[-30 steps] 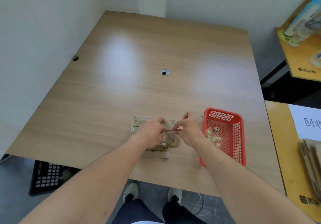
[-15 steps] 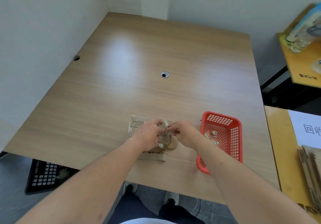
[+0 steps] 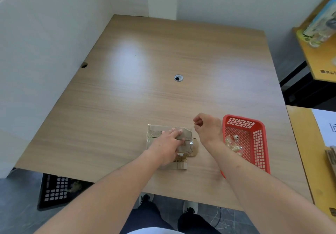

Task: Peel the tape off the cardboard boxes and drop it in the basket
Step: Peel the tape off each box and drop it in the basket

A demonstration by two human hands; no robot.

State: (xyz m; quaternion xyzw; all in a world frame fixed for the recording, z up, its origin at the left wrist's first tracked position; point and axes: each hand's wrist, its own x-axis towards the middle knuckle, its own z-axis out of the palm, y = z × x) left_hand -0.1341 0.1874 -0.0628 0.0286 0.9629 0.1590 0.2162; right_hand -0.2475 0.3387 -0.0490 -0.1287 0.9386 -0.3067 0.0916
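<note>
Right hand (image 3: 207, 127) has lifted off the flattened brown cardboard box (image 3: 170, 144) since a moment ago, fingers curled; can't tell if its grip has any tape. Left hand (image 3: 166, 147) lies flat, fingers straight, pressing the corrugated cardboard onto the wood-grain desk (image 3: 163, 92), long side running front to back. Red plastic mesh basket (image 3: 258, 143) just right holds crinkly clear tape scraps (image 3: 233, 143).

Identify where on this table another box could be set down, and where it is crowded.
Free: the far table around the cable hole, and the left side beside the cardboard. Crowded: the near right, where left hand, right hand and red basket cluster.
</note>
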